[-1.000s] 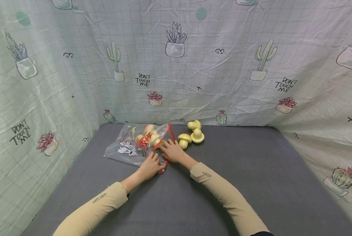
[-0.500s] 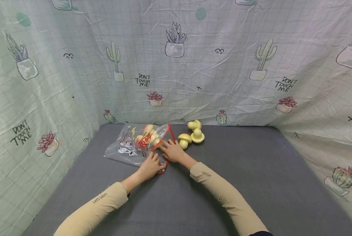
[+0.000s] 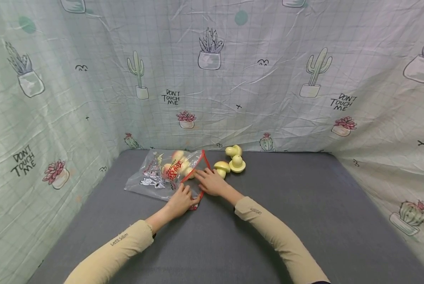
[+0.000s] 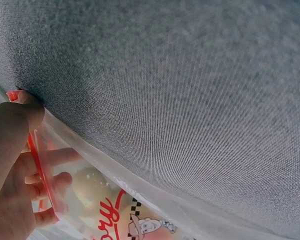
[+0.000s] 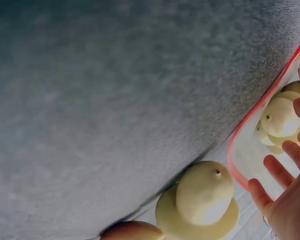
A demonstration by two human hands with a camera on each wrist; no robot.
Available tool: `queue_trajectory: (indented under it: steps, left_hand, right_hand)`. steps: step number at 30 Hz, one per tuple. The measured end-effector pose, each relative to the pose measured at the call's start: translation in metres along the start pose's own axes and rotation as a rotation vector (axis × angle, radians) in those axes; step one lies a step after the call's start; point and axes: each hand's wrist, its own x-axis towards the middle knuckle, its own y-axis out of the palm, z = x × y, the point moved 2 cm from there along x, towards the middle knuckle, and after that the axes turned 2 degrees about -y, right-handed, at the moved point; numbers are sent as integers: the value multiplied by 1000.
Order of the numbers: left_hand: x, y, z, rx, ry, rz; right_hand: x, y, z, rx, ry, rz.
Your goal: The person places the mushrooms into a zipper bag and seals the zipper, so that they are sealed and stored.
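A clear zip bag with red print and a red edge lies on the grey table. Inside it are several toy mushrooms, pale yellow and reddish. My left hand pinches the near corner of the bag's mouth, thumb on the red strip. At the mouth is my right hand, its fingers spread and holding nothing in the right wrist view. Just beyond this hand stands a loose mushroom with a reddish cap. Another pale mushroom rests beside it, and a third mushroom lies on its side behind.
A grey cloth covers the table, reaching far to the right of the mushrooms. At its back and sides hangs a pale curtain printed with potted cacti.
The right hand and forearm have shifted slightly right, back from the bag's mouth. My left hand keeps its hold on the corner, and the loose mushrooms stay where they were.
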Motion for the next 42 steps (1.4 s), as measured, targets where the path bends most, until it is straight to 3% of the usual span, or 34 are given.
queue_trajectory:
  steps: [17, 32, 42]
  left_hand:
    - [0, 1, 0, -19, -4, -3]
    - [2, 1, 1, 0, -11, -36]
    - [1, -1, 0, -24, -12, -92]
  right_hand:
    - [-20, -4, -7, 75, -55, -192]
    - [-41, -11, -22, 114, -21, -186]
    - [-49, -18, -39, 171, 38, -260]
